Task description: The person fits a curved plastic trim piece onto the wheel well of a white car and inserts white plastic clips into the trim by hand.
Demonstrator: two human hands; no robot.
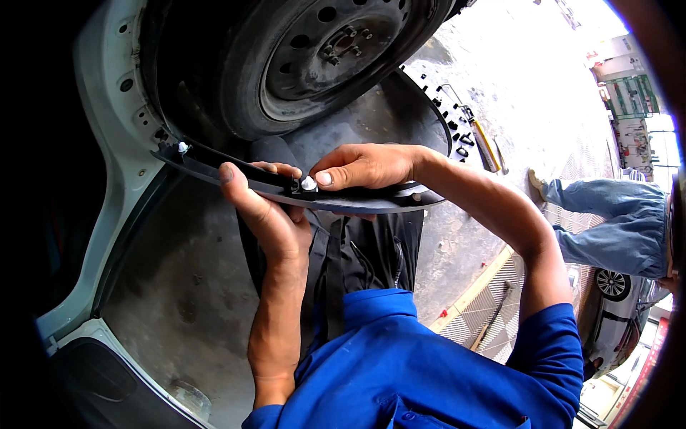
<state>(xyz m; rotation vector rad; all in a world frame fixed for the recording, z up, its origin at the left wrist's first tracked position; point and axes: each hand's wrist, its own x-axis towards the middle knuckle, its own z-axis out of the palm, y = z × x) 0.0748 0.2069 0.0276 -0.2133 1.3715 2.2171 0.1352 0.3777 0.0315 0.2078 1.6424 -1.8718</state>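
A long, curved black plastic trim strip (371,205), likely a wheel-arch molding, lies across in front of me, below the wheel. My left hand (271,214) grips it from beneath, its thumb upright on the near side and its fingers over the far edge. Against a white clip (309,184) on the strip's inner side presses the thumb of my right hand (368,168). The right fingers curl around the far side and are partly hidden. Another white clip (183,147) sits near the strip's left end, close to the pale car body (107,121).
A dusty car wheel (286,93) fills the top. Beyond my hands, several small black clips (463,139) and a yellow-handled tool (483,146) lie on the floor. At right stand a person in jeans (614,214) and another car (618,322). A door panel (107,386) is lower left.
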